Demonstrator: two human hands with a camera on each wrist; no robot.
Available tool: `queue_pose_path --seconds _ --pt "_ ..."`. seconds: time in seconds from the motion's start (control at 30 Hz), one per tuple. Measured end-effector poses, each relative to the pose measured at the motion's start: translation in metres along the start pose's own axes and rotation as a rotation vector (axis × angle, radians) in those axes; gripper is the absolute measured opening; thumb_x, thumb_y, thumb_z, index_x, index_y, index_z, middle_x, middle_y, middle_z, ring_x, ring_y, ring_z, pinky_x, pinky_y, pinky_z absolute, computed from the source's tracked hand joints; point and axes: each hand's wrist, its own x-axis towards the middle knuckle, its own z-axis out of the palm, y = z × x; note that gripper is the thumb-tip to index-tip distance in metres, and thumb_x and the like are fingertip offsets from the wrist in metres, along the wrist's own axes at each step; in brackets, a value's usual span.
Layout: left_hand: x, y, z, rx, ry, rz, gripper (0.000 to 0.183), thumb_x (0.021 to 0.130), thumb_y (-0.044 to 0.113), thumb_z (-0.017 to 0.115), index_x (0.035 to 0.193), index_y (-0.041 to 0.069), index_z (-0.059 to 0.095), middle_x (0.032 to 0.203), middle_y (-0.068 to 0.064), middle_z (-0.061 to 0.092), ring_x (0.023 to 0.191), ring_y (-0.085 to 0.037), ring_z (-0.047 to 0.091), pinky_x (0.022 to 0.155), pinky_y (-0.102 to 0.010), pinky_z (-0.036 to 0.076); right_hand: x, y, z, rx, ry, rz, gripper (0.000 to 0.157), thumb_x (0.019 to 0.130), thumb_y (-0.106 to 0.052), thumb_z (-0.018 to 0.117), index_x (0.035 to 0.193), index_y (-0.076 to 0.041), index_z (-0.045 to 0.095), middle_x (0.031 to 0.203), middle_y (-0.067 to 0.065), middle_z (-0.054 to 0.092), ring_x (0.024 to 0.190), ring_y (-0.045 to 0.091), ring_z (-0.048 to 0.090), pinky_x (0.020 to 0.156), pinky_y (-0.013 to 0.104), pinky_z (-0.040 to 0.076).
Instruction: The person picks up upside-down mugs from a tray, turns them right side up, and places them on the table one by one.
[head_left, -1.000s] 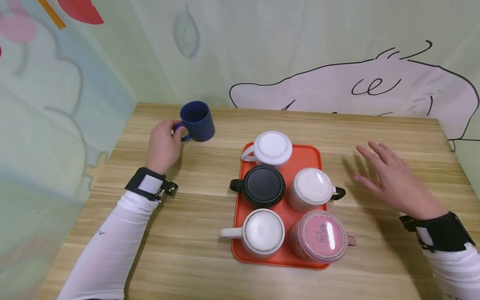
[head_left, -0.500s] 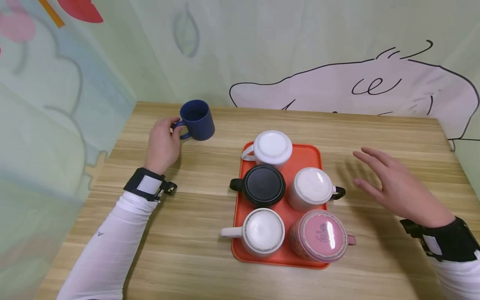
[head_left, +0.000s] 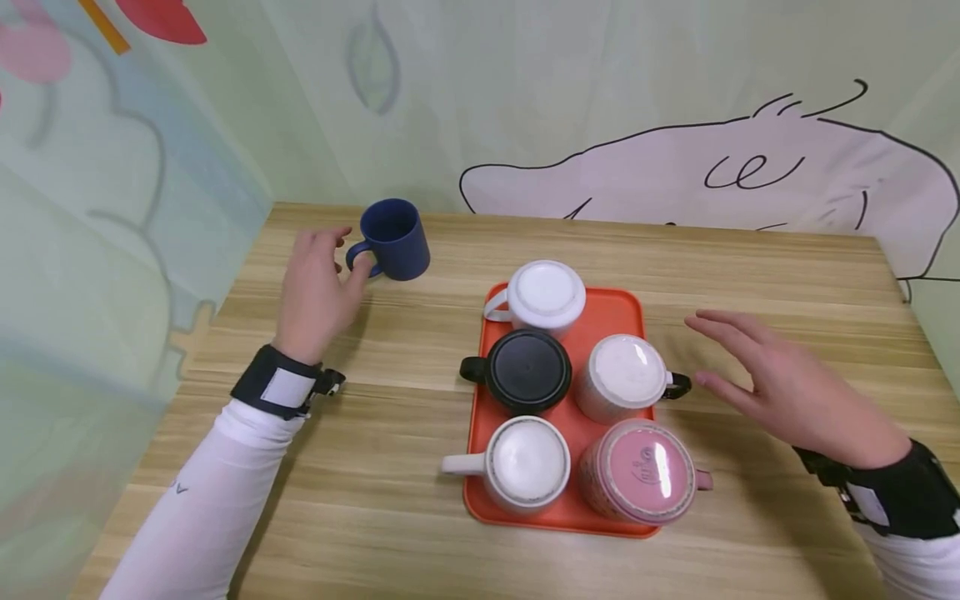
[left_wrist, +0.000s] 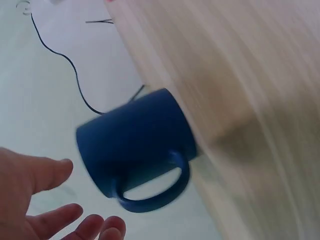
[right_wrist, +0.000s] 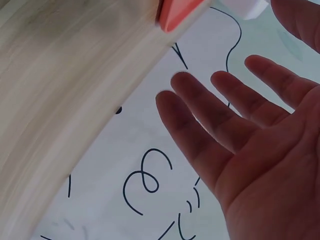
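Observation:
A dark blue mug (head_left: 401,246) stands upright near the table's back left, its handle toward my left hand (head_left: 317,287). That hand's fingers are spread apart around the handle side and hold nothing. In the left wrist view the thumb and fingertips sit beside the blue mug (left_wrist: 137,140), with a gap to its handle (left_wrist: 160,197). My right hand (head_left: 795,387) hovers over the table right of the tray, fingers extended, nearest the black handle of a white mug (head_left: 626,372). The right wrist view has the right hand (right_wrist: 260,130) with its palm bare.
An orange-red tray (head_left: 611,308) at the table's middle carries several upside-down mugs: a white one (head_left: 545,293), a black one (head_left: 528,371), a cream one (head_left: 528,462) and a pink one (head_left: 647,471). Some handles overhang its sides. A printed curtain (head_left: 600,100) backs the table (head_left: 360,492).
My left hand has let go of the blue mug's handle and drawn back slightly left, its fingers spreading. My right hand has moved a little down and toward the tray. The mugs stay put.

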Motion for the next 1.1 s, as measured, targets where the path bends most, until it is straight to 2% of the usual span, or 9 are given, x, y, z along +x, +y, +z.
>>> queue_pose_path --seconds 0.2,0.33,0.47,0.7,0.9,1.1 --pt "-0.011 0.018 -0.007 -0.003 -0.051 0.098 0.051 0.093 0.025 0.070 0.132 -0.005 0.057 0.118 -0.021 0.053 0.088 -0.029 0.051 0.073 -0.041 0.045 0.000 -0.007 -0.001 0.016 -0.024 -0.011 0.068 0.088 -0.031 0.076 0.148 -0.017 0.048 0.136 0.005 0.054 0.112 0.024 0.060 0.085 0.048 0.053" --pt "-0.020 0.027 -0.009 0.001 -0.092 0.177 0.055 0.092 0.030 0.071 0.133 -0.003 0.057 0.122 -0.021 0.054 0.102 -0.032 0.055 0.084 -0.044 0.048 0.000 -0.011 0.000 0.017 -0.043 -0.019 0.066 0.087 -0.033 0.077 0.146 -0.017 0.051 0.132 0.001 0.056 0.101 0.014 0.062 0.077 0.038 0.055" --pt "-0.028 0.034 -0.011 0.018 -0.134 0.252 0.059 0.090 0.034 0.073 0.135 -0.001 0.057 0.125 -0.020 0.055 0.116 -0.035 0.052 0.097 -0.047 0.044 0.002 -0.014 0.003 0.005 -0.046 -0.044 0.066 0.083 -0.030 0.080 0.142 -0.017 0.054 0.126 -0.001 0.059 0.095 0.010 0.062 0.073 0.033 0.055" --pt "-0.039 0.040 -0.014 0.071 -0.171 0.382 0.062 0.088 0.038 0.074 0.134 0.000 0.058 0.129 -0.018 0.054 0.113 -0.035 0.052 0.095 -0.048 0.044 0.005 -0.016 0.011 0.004 -0.031 -0.109 0.060 0.080 -0.025 0.082 0.135 -0.016 0.060 0.120 -0.003 0.062 0.088 0.005 0.061 0.073 0.028 0.055" --pt "-0.048 0.038 -0.014 0.133 -0.203 0.438 0.065 0.086 0.040 0.075 0.137 0.002 0.057 0.139 -0.022 0.050 0.125 -0.041 0.047 0.104 -0.054 0.037 0.006 -0.018 0.015 0.030 -0.035 -0.139 0.054 0.081 -0.023 0.082 0.131 -0.020 0.062 0.115 -0.009 0.061 0.086 0.006 0.061 0.071 0.027 0.054" --pt "-0.056 0.032 -0.012 0.187 -0.236 0.458 0.068 0.084 0.043 0.076 0.135 0.003 0.057 0.143 -0.022 0.047 0.130 -0.044 0.041 0.105 -0.059 0.035 0.007 -0.018 0.018 0.058 -0.020 -0.155 0.043 0.082 -0.018 0.081 0.122 -0.021 0.065 0.106 -0.013 0.061 0.083 0.004 0.058 0.069 0.026 0.054"
